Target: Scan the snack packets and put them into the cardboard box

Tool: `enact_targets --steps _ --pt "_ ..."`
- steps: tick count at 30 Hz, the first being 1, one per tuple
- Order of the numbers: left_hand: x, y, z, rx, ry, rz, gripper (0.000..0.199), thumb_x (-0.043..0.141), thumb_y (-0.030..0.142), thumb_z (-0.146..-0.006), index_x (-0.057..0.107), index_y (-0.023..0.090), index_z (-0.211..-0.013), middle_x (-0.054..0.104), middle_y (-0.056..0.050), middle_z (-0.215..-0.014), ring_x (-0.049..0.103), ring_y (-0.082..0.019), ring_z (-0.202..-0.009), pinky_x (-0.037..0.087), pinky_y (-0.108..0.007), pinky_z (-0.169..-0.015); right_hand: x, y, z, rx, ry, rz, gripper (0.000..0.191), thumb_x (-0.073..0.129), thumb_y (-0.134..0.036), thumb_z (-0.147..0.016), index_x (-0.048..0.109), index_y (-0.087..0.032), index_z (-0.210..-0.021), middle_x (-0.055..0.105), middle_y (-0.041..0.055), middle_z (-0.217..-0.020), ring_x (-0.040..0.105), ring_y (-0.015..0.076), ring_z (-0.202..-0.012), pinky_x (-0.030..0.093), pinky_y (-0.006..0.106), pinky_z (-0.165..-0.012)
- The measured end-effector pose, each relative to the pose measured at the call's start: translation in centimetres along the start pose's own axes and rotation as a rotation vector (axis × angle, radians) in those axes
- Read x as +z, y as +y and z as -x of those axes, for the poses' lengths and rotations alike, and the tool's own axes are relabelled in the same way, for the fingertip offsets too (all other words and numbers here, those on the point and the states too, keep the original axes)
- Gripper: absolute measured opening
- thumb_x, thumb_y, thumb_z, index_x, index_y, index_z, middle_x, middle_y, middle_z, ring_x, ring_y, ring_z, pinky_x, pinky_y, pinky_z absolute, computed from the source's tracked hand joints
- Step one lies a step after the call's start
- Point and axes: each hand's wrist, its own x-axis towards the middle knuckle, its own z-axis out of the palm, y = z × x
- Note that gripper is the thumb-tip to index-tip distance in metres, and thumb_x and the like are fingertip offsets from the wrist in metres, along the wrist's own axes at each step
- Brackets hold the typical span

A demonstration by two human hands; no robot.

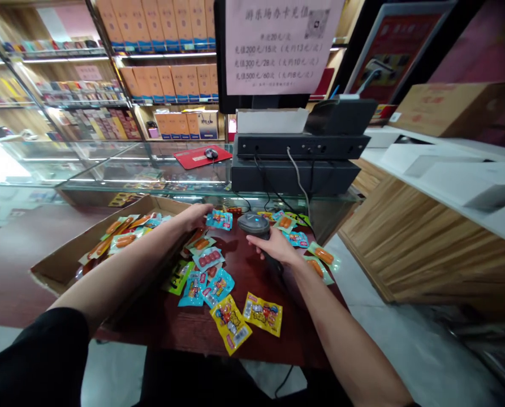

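My left hand [199, 216] holds a small blue snack packet [219, 220] by its left end, above the dark red tabletop [184, 329]. In my right hand [272, 246] is a black handheld scanner [254, 225], its head facing toward the packet side. Under and beside my left forearm, a cardboard box [52, 268] holds several snack packets [125, 241]. Between the hands and the table's front lie blue packets [219, 287], a green packet [180, 276] and two yellow packets [230, 324] [263, 314].
More packets [320, 253] lie right of the scanner. Behind the table stand a glass counter [150, 164], a red mouse pad [193, 158] and a black cash drawer [292, 176] with hanging cables. A wooden cabinet [417, 243] is at the right.
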Motion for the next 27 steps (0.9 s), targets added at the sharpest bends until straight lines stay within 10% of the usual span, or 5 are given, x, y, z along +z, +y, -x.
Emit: enact_targets --steps 12,27 --pt "-9.0 0.1 6.1 0.175 -0.073 0.077 0.032 0.087 0.024 -0.062 0.067 0.012 -0.083 0.072 -0.009 -0.079 0.068 -0.017 -0.057 0.052 -0.023 -0.047 4.3 -6.0 -0.6 -0.062 -0.13 0.028 0.034 0.072 -0.049 -0.076 0.061 -0.017 -0.081 0.061 -0.0009 -0.056 0.056 0.0116 -0.042 0.043 0.023 -0.041" --pt "-9.7 -0.1 5.6 0.143 -0.025 0.088 0.034 0.088 0.02 -0.059 0.062 0.013 -0.08 0.072 -0.007 -0.074 0.067 -0.016 -0.056 0.055 -0.024 -0.052 6.7 -8.2 -1.0 -0.063 -0.151 -0.01 0.029 0.073 -0.044 -0.075 0.06 -0.019 -0.083 0.058 -0.0021 -0.053 0.054 0.0123 -0.041 0.045 0.025 -0.041"
